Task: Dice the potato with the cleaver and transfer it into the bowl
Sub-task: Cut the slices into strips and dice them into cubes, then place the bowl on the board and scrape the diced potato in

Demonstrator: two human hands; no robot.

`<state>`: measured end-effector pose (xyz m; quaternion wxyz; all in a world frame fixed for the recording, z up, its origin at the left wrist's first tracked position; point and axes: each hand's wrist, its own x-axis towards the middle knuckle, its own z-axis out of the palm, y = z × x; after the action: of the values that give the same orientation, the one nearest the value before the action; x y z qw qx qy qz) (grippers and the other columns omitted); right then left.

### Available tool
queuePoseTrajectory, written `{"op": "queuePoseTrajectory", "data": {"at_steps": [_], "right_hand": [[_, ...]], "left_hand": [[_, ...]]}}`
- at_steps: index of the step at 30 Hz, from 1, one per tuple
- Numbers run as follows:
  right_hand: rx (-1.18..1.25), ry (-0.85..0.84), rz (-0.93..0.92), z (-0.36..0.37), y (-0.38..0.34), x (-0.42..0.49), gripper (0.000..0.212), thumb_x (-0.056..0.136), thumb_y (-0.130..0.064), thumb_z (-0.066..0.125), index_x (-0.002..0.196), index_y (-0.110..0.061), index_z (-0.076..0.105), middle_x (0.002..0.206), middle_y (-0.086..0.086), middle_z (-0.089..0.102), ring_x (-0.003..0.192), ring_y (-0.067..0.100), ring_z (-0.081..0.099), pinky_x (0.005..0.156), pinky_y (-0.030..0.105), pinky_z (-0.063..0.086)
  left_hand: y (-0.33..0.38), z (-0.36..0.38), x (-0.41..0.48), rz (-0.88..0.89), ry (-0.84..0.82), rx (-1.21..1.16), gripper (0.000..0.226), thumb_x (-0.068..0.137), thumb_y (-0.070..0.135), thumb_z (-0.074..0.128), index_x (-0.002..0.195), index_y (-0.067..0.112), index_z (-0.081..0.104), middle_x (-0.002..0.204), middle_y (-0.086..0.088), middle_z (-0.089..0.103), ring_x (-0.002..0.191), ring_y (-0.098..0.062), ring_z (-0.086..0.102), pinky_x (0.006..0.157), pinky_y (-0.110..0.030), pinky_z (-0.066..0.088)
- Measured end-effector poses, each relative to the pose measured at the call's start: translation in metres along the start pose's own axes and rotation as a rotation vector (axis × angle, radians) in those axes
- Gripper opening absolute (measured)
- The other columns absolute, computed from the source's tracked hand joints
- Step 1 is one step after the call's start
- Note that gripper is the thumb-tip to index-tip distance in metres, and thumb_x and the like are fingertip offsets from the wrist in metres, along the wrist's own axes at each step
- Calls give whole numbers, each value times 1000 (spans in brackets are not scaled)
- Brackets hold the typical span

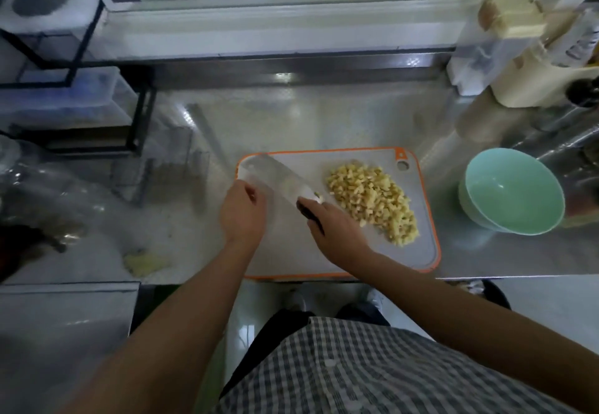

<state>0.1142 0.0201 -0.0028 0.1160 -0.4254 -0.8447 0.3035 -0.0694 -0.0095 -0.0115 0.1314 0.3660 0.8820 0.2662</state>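
The diced potato point(372, 200) lies heaped at the centre-right of the frame on the cutting board point(421, 251); its small, damp cubes probably scatter easily. The right hand point(337, 229) grips the cleaver point(275, 180) by its handle, while the left hand point(241, 211) rests loosely curled against the blade. The bowl point(515, 190) sits empty further right.

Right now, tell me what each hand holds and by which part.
Right hand grips the cleaver by its dark handle. Left hand rests on the blade's flat, gripping nothing.

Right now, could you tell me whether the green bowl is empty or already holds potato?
Empty. The green bowl shows only bare interior; the diced potato lies piled on the cutting board.
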Motion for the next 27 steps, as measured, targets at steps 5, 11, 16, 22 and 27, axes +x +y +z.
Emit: {"op": "queuePoseTrajectory", "data": {"at_steps": [5,11,16,22,27], "right_hand": [[-107,-87,8,45,0,6,44,91,-10,52,135,-15,48,110,17,52,98,38,53,76,45,48],[-240,-96,-12,43,14,-8,52,88,-6,51,139,-16,45,120,16,48,106,38,47,83,42,40],[-55,122,-8,-19,42,-20,34,85,-10,55,118,-10,62,104,14,57,91,35,57,73,41,50],[-287,530,359,-115,130,-60,40,71,-10,55,112,-9,56,105,15,56,94,37,54,79,45,46],[-366,29,571,-139,175,-82,55,74,-6,67,127,-14,56,121,12,62,109,34,58,87,40,47]], "left_hand": [[-27,-11,-11,63,-82,18,11,91,21,53,92,11,57,91,-12,60,81,-29,58,71,-38,44],[-12,-1,-18,186,-178,2,11,85,14,56,95,14,61,95,-9,59,83,-26,57,73,-38,46],[54,31,-25,335,-279,-66,15,86,12,53,99,15,62,100,-7,59,87,-25,57,77,-36,46],[148,88,-50,459,-389,-168,13,86,10,56,95,14,65,94,-8,61,81,-23,57,75,-33,43],[185,125,-67,463,-482,-177,14,87,13,54,96,15,65,96,-7,63,86,-25,59,77,-35,47]]}}
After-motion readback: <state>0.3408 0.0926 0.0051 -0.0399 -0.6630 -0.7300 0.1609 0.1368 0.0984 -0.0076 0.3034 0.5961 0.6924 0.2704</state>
